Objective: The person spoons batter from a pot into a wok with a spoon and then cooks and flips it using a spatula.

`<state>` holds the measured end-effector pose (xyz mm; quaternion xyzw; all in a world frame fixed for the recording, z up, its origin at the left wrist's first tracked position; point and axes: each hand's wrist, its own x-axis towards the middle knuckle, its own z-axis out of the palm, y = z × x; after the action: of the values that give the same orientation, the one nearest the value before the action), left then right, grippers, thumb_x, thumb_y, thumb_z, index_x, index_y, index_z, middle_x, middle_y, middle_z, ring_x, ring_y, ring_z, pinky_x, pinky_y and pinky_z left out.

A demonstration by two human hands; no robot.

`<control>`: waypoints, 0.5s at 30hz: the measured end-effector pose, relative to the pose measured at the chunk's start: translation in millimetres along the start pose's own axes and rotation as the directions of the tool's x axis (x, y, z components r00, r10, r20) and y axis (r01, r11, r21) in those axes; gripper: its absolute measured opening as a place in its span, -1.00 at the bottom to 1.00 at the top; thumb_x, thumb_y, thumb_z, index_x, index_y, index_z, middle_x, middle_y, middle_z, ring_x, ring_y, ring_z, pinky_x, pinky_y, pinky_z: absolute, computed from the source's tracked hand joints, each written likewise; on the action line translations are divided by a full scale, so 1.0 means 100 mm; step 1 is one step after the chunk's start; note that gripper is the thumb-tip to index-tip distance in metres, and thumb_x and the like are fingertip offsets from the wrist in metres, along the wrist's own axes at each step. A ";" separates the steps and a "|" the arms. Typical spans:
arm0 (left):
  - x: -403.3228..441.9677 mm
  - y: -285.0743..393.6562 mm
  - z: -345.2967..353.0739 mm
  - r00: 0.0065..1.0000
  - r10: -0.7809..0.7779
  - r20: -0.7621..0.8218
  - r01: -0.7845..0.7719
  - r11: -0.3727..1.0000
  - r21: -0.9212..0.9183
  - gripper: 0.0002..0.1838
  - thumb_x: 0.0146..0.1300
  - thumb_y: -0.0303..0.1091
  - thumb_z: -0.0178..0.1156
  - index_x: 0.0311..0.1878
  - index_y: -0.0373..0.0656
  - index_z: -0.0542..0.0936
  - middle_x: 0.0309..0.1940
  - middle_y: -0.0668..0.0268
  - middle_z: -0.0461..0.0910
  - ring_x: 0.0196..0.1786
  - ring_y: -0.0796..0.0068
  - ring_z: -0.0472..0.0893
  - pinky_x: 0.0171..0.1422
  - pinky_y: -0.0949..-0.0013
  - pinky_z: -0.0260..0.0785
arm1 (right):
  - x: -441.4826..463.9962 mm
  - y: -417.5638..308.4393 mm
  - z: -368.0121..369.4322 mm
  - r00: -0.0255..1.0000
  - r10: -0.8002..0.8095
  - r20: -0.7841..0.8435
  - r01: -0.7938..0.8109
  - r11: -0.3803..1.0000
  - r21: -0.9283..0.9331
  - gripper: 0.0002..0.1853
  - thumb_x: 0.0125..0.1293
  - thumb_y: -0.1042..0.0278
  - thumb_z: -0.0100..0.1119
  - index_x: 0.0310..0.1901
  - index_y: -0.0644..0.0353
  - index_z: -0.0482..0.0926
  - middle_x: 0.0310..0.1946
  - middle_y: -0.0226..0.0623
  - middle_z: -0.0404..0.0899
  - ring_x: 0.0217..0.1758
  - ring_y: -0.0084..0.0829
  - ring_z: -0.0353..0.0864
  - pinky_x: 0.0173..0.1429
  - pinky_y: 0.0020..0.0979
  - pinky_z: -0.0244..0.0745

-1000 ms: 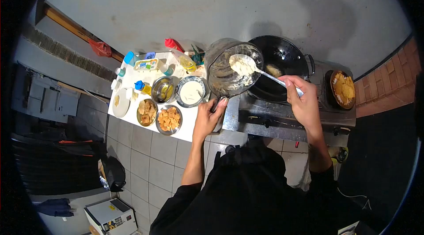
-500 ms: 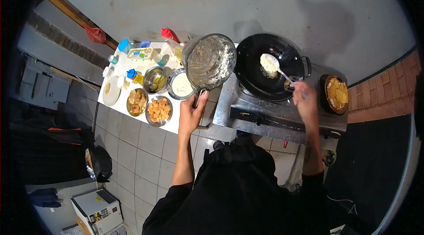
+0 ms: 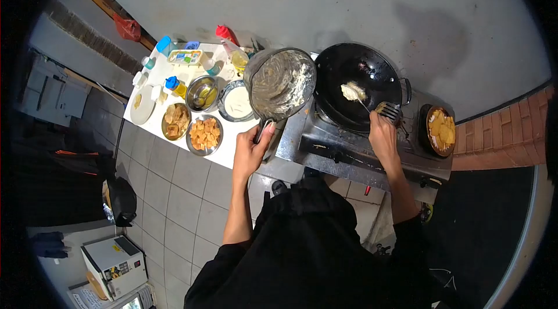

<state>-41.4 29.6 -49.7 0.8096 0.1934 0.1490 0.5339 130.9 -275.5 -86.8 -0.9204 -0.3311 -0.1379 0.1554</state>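
Landmark: the wok (image 3: 332, 79) on the stove (image 3: 354, 157). Our right hand (image 3: 383, 137) is at the wok's near-right rim, fingers closed on the handle of 1 spoon (image 3: 361, 101). The spoon's long axis slants forward and left from our fingers to the wok's middle, with 1 pale, doughy lump (image 3: 351, 92) at its head. So the lump lies forward-left of our right hand, which is the nearer of our 2 hands. Can't tell if the spoon touches the wok's bottom.

1 slotted utensil (image 3: 389, 112) is at the wok's near-right rim, just beside our right hand; contact unclear.

Our left hand (image 3: 250, 152), left of the wok, is clamped on the handle of 1 pot (image 3: 276, 85), tilted so we see its smeared inside. The pot's right edge is just beside the wok's left rim.

Right of the wok: 1 dish (image 3: 429, 127) of yellow pieces. Left of the wok, beyond the pot: 1 white table (image 3: 228, 149) with bowls.
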 end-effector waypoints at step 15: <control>0.00 0.08 -0.05 0.998 -0.064 -0.005 0.064 0.998 0.020 -0.55 0.39 -0.10 0.25 -0.44 -0.34 0.59 -0.73 0.40 0.40 -0.61 0.70 0.31 -0.54 0.44 0.13 | 0.00 0.02 -0.01 1.000 -0.015 0.007 0.016 0.999 -0.039 -0.90 0.17 0.68 0.04 -0.28 0.31 0.45 -0.41 -0.03 0.57 -0.25 -0.10 0.63 -0.09 -0.18 0.49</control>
<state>-42.7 31.1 -40.3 0.8080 0.2220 0.1317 0.5296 131.8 -277.3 -86.1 -0.9211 -0.3360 -0.1425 0.1353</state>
